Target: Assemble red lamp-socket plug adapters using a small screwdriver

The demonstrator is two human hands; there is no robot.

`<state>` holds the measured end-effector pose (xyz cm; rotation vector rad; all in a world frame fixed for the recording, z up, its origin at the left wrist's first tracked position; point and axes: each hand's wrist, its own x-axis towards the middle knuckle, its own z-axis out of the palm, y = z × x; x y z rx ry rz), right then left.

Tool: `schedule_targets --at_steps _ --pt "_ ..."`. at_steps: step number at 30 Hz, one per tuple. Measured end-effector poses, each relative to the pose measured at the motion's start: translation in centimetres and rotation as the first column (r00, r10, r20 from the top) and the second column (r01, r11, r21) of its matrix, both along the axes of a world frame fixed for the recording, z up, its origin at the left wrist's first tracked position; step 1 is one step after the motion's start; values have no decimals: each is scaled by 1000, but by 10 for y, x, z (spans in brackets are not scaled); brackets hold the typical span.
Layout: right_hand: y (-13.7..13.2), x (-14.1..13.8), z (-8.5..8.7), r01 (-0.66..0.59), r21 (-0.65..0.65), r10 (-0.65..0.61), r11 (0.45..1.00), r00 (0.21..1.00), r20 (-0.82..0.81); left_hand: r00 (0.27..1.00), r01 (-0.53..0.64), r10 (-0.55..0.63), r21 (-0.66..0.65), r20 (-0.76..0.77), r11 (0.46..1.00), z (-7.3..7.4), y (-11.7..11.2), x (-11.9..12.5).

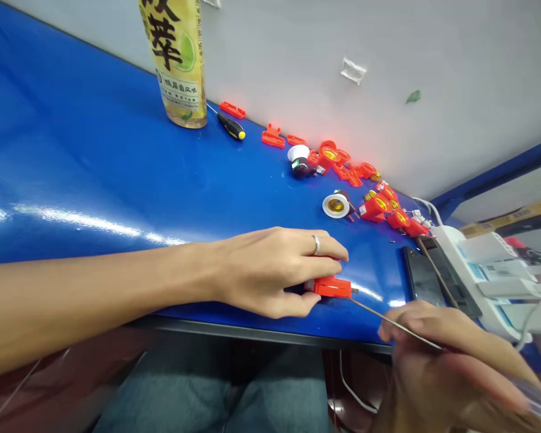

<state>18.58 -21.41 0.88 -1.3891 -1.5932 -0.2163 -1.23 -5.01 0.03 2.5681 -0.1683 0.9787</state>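
A red plastic lamp holder (331,287) lies on its side under the left hand (270,270), at the near edge of the blue tabletop (72,150). The left hand is closed over it, palm down, with the fingers curled across the top and the thumb on the near side, so much of the holder is hidden. A small metal terminal (354,290) shows at its end, on the side towards the right hand.

The right hand (437,367) is closed around a thin screwdriver (397,325), whose clear handle runs out at the bottom right of the view. Its long shaft slants across to the holder, and the tip ends right at that metal end, though I cannot tell whether it sits in a screw.

The holder looks light and stiff, and its glossy plastic may slip on the shiny tabletop. It seems best held by the body, clear of the terminal.

Beyond the left hand, a white-rimmed lamp socket (336,205) sits near a cluster of red lamp holders (379,207). Loose red plastic pieces (273,137) and a yellow-and-black screwdriver (231,126) lie farther along the wall, beside a bottle of tea drink (178,60). Past the right hand are a black phone (426,279) and a white power strip (491,276).
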Motion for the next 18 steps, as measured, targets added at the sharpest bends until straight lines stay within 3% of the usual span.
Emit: schedule_targets --at_steps 4,11,15,18 --pt "19 -12 -12 10 179 18 984 988 -154 1000 -6 6 -1 8 1000 1 -1 0" --pt "26 -18 -10 -103 182 157 978 937 -312 1000 -17 17 -10 -24 1000 1 -1 0" --pt "30 -19 -9 -36 198 106 980 927 -360 1000 -4 3 -24 -31 1000 0 0 0" --pt "36 -14 -2 -101 124 138 987 929 -344 999 2 -3 -26 -38 1000 -1 1 -1"
